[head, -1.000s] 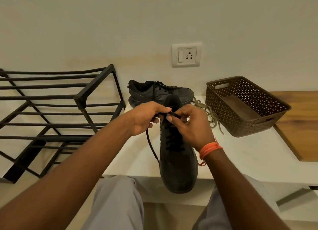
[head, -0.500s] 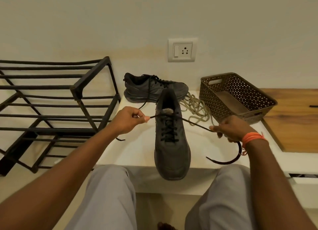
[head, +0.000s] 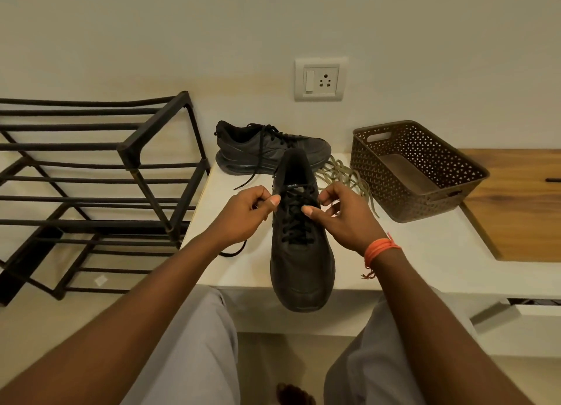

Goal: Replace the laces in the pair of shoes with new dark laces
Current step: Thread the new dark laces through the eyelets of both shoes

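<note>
The shoe rack runs off the left edge, and the right hand's grip (perhaps on lace) is hidden.

both hands back beside shoe

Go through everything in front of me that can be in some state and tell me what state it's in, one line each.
Near shoe: upright, toe over the ledge edge, dark lace threaded, ends untied.
Far shoe: on its sole, side-on, laced, one end trailing loose.
Old laces: off the shoes, in a loose pile.
Basket: upright, empty.
Left hand: pinching a lace end.
Right hand: fingers curled at the lace; grip unclear.
</note>
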Demonstrator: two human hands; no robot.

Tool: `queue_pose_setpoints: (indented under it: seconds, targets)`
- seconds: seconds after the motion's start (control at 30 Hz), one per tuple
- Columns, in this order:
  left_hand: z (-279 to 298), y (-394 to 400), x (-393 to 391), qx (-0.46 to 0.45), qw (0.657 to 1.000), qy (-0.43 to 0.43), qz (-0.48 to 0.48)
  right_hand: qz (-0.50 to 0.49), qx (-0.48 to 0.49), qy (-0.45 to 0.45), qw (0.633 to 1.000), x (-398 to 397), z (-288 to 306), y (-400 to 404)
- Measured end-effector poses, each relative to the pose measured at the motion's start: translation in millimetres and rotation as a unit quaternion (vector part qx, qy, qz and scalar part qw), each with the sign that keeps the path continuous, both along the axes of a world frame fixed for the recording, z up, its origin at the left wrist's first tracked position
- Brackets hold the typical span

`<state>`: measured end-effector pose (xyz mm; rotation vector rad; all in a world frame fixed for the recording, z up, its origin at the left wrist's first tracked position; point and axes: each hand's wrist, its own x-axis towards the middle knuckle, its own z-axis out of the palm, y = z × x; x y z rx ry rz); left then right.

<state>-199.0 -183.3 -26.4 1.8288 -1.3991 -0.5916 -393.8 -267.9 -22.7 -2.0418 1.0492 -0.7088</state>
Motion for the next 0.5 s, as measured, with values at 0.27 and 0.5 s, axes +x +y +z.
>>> queue_pose_setpoints:
  seconds: [0.27, 0.5]
  targets:
    - [4.4, -0.7, -10.3, -0.019, 0.999, 0.031, 0.032, 0.048, 0.0, -0.049, 0.998, 5.8, -2.5, -3.8]
    - [-2.8, 8.2, 0.9, -0.005, 0.99, 0.058, 0.131, -0.006, 0.015, 0.17, 0.985, -34.1, -1.8, -34.3]
